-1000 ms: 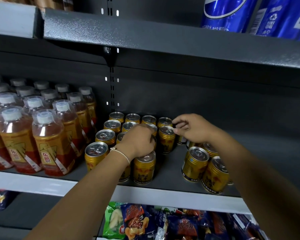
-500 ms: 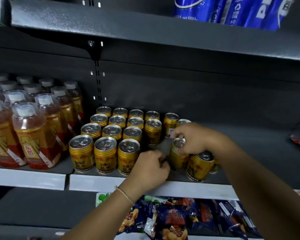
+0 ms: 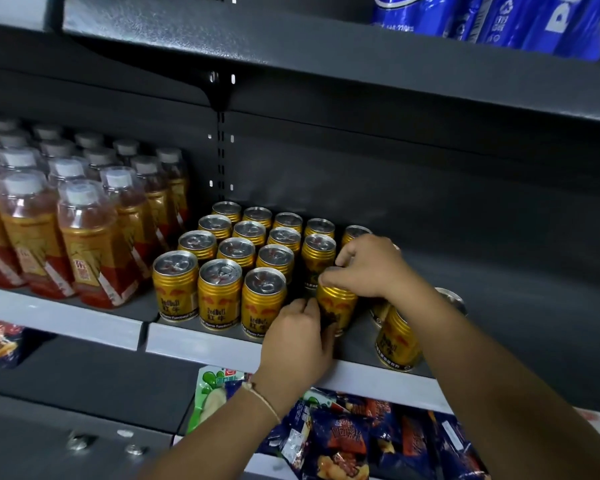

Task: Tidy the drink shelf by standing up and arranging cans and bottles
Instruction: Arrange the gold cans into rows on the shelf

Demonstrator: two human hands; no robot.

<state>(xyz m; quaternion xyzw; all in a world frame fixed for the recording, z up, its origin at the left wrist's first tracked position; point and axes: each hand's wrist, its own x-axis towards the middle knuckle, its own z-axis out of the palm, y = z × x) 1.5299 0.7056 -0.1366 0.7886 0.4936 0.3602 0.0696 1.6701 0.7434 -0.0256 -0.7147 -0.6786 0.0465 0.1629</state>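
A gold can (image 3: 336, 303) is gripped at its top by the right hand (image 3: 368, 268), just right of centre in the frame, at the shelf (image 3: 201, 344) front. The left hand (image 3: 298, 341) is curled round the same can's lower side from below. Directly left of it, a block of cans (image 3: 229, 258) is stood upright in rows. Another can (image 3: 397, 341) is seen at lower right, partly hidden by the right arm. Bottles (image 3: 87, 237) are ranked at the left edge. Blue packs (image 3: 499, 22) are shelved at upper right, snack bags (image 3: 340, 441) along the bottom.
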